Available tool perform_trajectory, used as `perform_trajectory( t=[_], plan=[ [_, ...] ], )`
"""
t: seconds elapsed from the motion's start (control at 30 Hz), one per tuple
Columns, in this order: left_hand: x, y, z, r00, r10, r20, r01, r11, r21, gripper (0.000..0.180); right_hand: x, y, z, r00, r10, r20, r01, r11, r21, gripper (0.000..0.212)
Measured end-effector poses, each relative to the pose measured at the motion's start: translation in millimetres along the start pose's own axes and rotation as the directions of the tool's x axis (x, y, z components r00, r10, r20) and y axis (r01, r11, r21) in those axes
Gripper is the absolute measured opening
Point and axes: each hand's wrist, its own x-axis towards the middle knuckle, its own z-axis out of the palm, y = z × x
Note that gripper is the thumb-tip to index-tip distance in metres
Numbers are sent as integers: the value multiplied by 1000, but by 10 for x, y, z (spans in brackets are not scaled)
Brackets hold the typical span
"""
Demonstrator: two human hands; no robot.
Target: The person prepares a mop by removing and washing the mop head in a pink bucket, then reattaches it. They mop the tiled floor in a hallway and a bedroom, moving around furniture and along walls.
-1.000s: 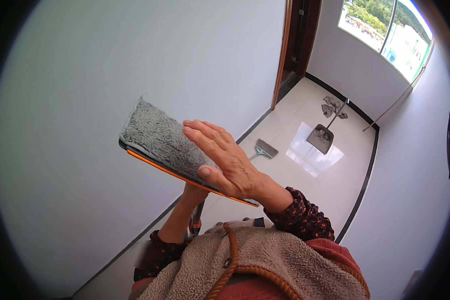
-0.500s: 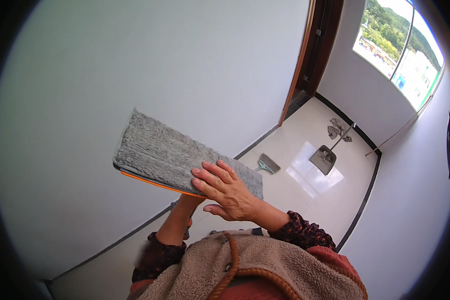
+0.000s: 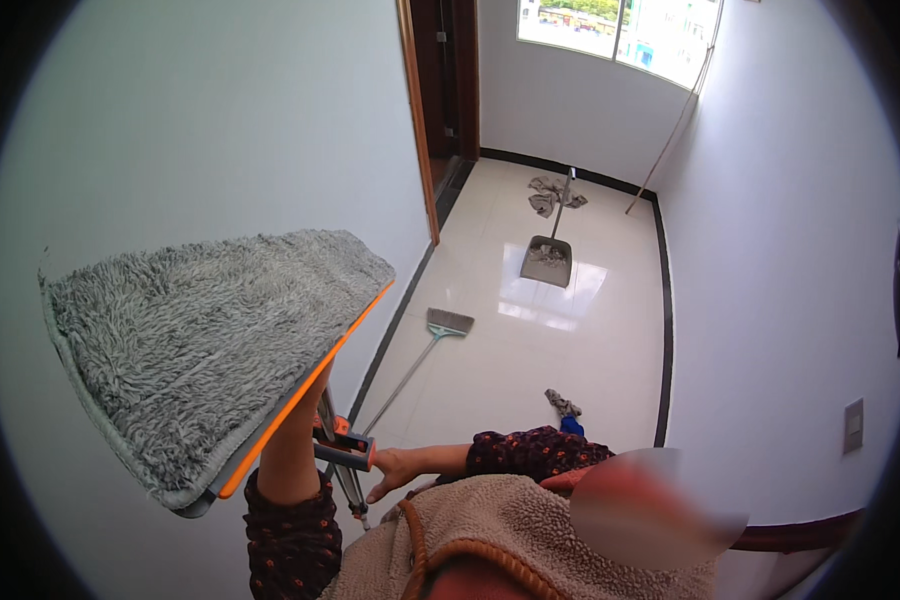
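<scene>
A flat mop [image 3: 205, 335] with a shaggy grey pad and an orange edge is raised at the left, its pad facing up toward me. My left forearm reaches up behind the mop head, which hides that hand and its fingers. Lower down, the mop's grey-and-orange grip [image 3: 345, 445] and metal poles hang near my body. My right hand [image 3: 395, 472] is at this grip and closed about it, with the thumb pointing down beside the poles; some fingers are hidden behind it.
A broom [image 3: 450, 322] lies on the tiled floor by the left wall. Beyond it are a grey dustpan [image 3: 547, 262] holding debris and a crumpled cloth [image 3: 545, 196]. Another cloth [image 3: 564, 404] lies nearer. A thin stick [image 3: 662, 150] leans in the far right corner; a doorway [image 3: 450, 90] opens left.
My right hand has left the mop pad and moved down to the grip. The mop head has turned and come closer on the left. My view has swung, bringing more floor into sight.
</scene>
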Motion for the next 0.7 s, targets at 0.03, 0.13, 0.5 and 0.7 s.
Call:
perform_trajectory(
  t=[0.03,0.13,0.5,0.7],
  plan=[
    [188,88,-20,999,54,11,-54,999,-10,31,130,19,166,991,-56,-118,66,994,86,101],
    [485,324,114,975,144,167,-110,974,-199,43,331,61,184,867,-44,-496,141,977,159,85],
    [425,295,144,863,-20,505,373,699,-610,72,-197,239,-1077,497,420,-759,136,827,546,39],
    [-1051,-662,-204,558,-176,811,606,754,-253,62,-1000,-423,-1933,242,406,-881,700,556,448,37]
  ],
)
